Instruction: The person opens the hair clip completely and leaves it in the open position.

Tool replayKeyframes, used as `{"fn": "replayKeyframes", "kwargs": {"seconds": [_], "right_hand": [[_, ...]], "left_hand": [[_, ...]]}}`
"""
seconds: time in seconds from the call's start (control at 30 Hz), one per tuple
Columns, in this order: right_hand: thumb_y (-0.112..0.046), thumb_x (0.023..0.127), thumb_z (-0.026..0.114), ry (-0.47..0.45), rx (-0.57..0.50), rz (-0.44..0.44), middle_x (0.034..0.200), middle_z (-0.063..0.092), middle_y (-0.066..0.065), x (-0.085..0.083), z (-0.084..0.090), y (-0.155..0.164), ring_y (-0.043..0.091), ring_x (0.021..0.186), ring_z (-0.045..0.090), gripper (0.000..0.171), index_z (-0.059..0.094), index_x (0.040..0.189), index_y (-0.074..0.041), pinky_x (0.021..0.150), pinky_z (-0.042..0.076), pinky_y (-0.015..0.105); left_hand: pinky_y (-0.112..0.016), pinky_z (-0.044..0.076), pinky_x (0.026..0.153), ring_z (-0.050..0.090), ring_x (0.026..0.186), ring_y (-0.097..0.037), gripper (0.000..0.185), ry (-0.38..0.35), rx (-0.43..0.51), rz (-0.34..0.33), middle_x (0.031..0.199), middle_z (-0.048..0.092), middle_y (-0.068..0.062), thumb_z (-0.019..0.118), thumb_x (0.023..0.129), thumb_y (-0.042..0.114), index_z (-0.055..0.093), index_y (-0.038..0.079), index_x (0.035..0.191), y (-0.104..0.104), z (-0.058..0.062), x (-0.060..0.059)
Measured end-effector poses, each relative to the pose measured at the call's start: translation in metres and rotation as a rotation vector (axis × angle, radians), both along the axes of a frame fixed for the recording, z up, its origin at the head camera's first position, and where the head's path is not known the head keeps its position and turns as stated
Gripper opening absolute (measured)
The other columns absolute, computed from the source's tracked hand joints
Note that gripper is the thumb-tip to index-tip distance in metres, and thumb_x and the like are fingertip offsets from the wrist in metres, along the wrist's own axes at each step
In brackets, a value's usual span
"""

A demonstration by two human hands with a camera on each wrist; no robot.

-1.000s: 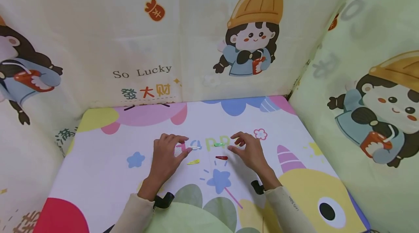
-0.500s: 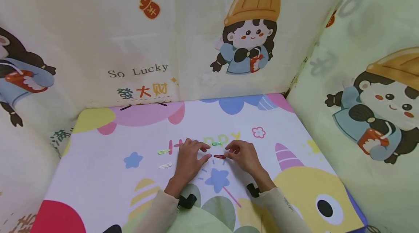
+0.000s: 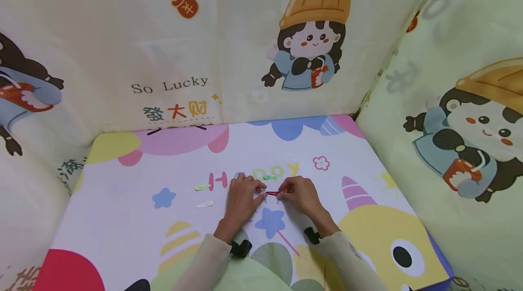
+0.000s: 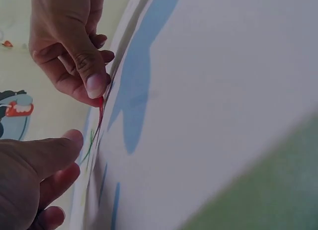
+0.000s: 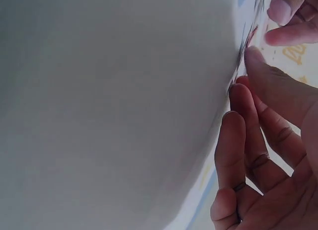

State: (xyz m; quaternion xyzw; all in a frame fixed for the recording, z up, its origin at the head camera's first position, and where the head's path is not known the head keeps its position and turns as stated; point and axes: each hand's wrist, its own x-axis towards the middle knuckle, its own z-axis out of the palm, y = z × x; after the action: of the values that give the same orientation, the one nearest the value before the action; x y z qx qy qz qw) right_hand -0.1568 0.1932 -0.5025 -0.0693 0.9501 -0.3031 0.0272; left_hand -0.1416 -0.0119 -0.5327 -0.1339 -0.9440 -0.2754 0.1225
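Note:
A small red hair clip (image 3: 272,193) lies on the colourful mat (image 3: 135,218) between my two hands. My right hand (image 3: 283,194) pinches its right end between thumb and forefinger; in the left wrist view the red hair clip (image 4: 101,111) hangs from that right hand (image 4: 92,88). My left hand (image 3: 259,193) rests on the mat with loosely curled fingers, thumb and forefinger apart just short of the clip's free end. In the left wrist view nothing sits between the left hand's (image 4: 69,158) thumb and forefinger. The right wrist view shows a sliver of the red clip (image 5: 251,36) above my right thumb.
A green clip (image 3: 270,177) lies just beyond the hands. A pale green clip (image 3: 202,187) and a white clip (image 3: 204,204) lie to the left. Printed fabric walls (image 3: 171,46) stand close at the back, left and right of the mat.
My left hand left the pale green and white clips at the left and came right to the red clip. My right hand closed on the red clip's right end.

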Motion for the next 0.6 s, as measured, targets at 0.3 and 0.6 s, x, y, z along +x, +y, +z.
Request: {"fn": "replayKeyframes", "kwargs": {"seconds": [0.3, 0.6], "right_hand": [[-0.014, 0.081, 0.093, -0.033, -0.018, -0.012, 0.068, 0.069, -0.007, -0.0005, -0.0011, -0.0054, 0.009, 0.066, 0.058, 0.017, 0.077, 0.078, -0.018, 0.067, 0.047, 0.029], [-0.015, 0.086, 0.09, -0.037, -0.073, 0.03, 0.071, 0.067, -0.009, -0.0009, 0.0053, -0.0015, 0.009, 0.067, 0.058, 0.019, 0.072, 0.081, -0.019, 0.065, 0.047, 0.026]], "left_hand": [[-0.033, 0.039, 0.08, 0.048, 0.086, -0.014, 0.018, -0.036, -0.007, 0.01, 0.083, 0.069, 0.006, 0.093, 0.082, 0.032, 0.084, 0.024, 0.095, 0.0046, -0.0039, 0.0023], [-0.034, 0.041, 0.08, 0.05, 0.086, -0.015, 0.015, -0.043, 0.072, 0.001, 0.084, 0.07, 0.005, 0.091, 0.085, 0.029, 0.085, 0.023, 0.097, 0.0042, 0.0006, 0.0025]]}}
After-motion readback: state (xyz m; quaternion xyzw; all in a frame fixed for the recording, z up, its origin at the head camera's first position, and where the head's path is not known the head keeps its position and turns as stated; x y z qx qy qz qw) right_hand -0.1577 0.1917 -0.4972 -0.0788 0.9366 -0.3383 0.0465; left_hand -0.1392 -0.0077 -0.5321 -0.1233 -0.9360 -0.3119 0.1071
